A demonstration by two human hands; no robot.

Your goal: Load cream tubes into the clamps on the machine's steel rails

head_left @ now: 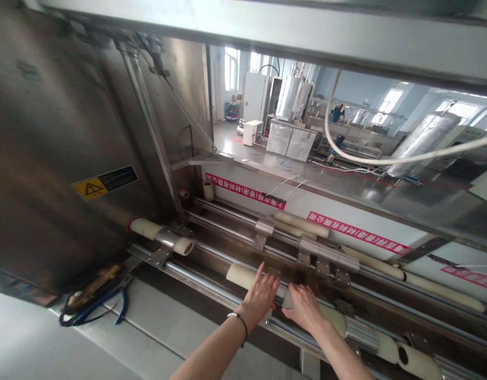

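Left hand (261,296) and right hand (304,306) close together, palms flat on the cream roller (243,275); fingers beside the hinged clamp (326,258) risk pinching if it turns.

My left hand (261,295) and right hand (304,306) side by side on the tube (241,275) along the near rail (196,279), more tubes (302,224) on the rail behind, warning label (104,182) on the panel far left, hose (365,158) overhead right

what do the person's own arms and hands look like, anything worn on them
Both forearms are bare, with no sleeves in view and no gloves. The left hand has a thin dark band round its wrist. The right hand shows no ring, watch or band.
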